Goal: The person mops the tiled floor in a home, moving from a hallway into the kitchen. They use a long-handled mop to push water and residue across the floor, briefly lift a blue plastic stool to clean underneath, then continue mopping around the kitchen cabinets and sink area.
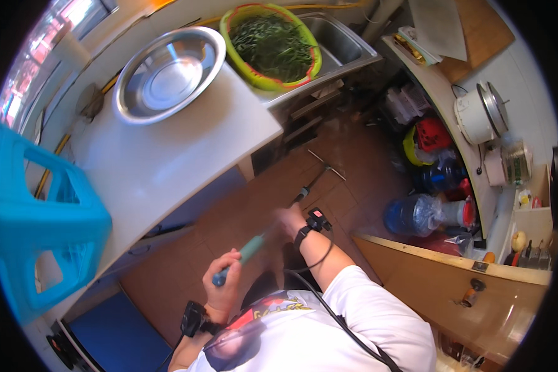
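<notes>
Both of my hands hold a long-handled floor tool point(252, 248) with a T-shaped head, probably a squeegee or mop. My left hand point(222, 283) is wrapped around the green and blue grip at its upper end. Farther down the shaft, my right hand point(290, 219) grips it, somewhat blurred. The narrow crossbar head point(336, 172) rests on or just above the reddish-brown tiled floor point(342, 197), beyond my right hand. Part of the shaft between my hands is blurred.
A white counter point(190, 158) on the left carries a steel basin point(172, 83) and a turquoise plastic stool point(51, 218). Leafy greens point(274, 46) fill a lime basket at the sink point(342, 42). Water jugs point(407, 216) and an open cabinet door point(451, 279) flank the right side.
</notes>
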Motion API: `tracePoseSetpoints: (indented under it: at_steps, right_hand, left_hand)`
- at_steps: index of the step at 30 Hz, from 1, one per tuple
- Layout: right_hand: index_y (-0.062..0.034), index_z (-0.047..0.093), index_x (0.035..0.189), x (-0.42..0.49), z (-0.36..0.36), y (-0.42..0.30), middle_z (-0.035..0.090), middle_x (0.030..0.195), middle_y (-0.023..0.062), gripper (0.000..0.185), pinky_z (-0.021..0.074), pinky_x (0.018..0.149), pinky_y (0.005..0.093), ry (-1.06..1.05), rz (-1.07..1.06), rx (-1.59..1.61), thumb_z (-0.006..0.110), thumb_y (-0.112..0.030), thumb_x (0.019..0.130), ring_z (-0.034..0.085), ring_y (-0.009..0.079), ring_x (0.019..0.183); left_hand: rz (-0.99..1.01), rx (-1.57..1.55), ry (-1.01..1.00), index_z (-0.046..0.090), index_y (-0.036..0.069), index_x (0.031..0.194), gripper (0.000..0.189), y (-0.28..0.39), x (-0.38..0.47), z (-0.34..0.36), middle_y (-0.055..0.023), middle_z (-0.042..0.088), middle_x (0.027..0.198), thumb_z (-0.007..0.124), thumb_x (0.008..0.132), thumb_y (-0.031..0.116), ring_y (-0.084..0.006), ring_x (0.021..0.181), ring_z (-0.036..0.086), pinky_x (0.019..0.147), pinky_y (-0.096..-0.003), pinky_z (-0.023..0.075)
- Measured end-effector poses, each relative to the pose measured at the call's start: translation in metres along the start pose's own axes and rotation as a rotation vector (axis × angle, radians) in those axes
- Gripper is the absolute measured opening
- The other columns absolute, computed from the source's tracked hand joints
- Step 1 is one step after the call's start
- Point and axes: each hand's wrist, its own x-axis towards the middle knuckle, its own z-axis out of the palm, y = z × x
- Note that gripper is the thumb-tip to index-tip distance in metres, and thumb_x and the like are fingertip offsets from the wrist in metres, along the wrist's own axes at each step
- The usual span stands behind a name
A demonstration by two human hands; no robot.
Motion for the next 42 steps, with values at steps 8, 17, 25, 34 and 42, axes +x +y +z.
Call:
tracePoseSetpoints:
  at_steps: [8, 17, 25, 34, 42]
  right_hand:
    - [0.0031, 0.052, 0.076, -0.056, -0.063, -0.05, 0.058, 0.073, 0.0148, 0.003, 0.0563, 0.064, 0.0407, -0.144, 0.269, 1.05, 0.051, 0.005, 0.076, 0.063, 0.0302, 0.07]
    - [0.0021, 0.047, 0.085, -0.096, -0.155, -0.033, 0.053, 0.081, 0.0151, 0.01, 0.0577, 0.066, 0.0427, -0.061, 0.475, 1.283, 0.054, -0.005, 0.084, 0.061, 0.0301, 0.07]
    - [-0.0074, 0.046, 0.068, -0.105, -0.137, 0.232, 0.048, 0.062, 0.0027, 0.015, 0.0472, 0.054, 0.0285, 0.423, 0.299, 1.975, 0.054, -0.005, 0.08, 0.052, 0.0179, 0.058]
    - [-0.0116, 0.047, 0.07, -0.059, -0.078, 0.201, 0.047, 0.059, 0.0028, 0.014, 0.0403, 0.045, 0.0281, 0.845, 0.356, 2.018, 0.05, -0.013, 0.084, 0.046, 0.0147, 0.051]
    - [-0.0069, 0.055, 0.076, -0.013, -0.12, -0.115, 0.057, 0.061, 0.0062, 0.018, 0.0471, 0.042, 0.026, 0.17, 0.131, 1.571, 0.061, -0.022, 0.083, 0.056, 0.0147, 0.049]
  left_hand:
    - [0.33, 0.081, -0.112, 0.054, 0.0, 0.093, 0.056, 0.144, 0.055, 0.014, -0.0139, 0.062, 0.082, 0.067, 0.079, 0.052, -0.0239, 0.077, 0.063, 0.08, -0.0431, 0.054]
    - [0.386, -0.408, -0.855, 0.043, 0.012, 0.086, 0.044, 0.186, 0.162, 0.187, -0.0013, 0.055, 0.063, 0.078, 0.074, 0.035, -0.0134, 0.053, 0.055, 0.054, -0.0253, 0.0497]
    - [-0.848, 0.022, -1.656, 0.061, 0.005, 0.091, 0.018, 0.047, 0.126, 0.329, -0.0105, 0.062, 0.098, 0.072, 0.078, 0.011, -0.0204, 0.093, 0.058, 0.09, -0.0361, 0.045]
    - [-0.451, 0.619, -2.062, 0.066, 0.003, 0.096, 0.027, 0.032, 0.125, 0.347, -0.0022, 0.065, 0.095, 0.077, 0.075, 0.015, -0.0094, 0.088, 0.057, 0.082, -0.0238, 0.0446]
    - [0.446, 0.06, -1.367, 0.056, 0.003, 0.075, 0.039, 0.165, 0.282, 0.333, -0.0103, 0.058, 0.074, 0.063, 0.082, 0.04, -0.025, 0.074, 0.06, 0.077, -0.0408, 0.0517]
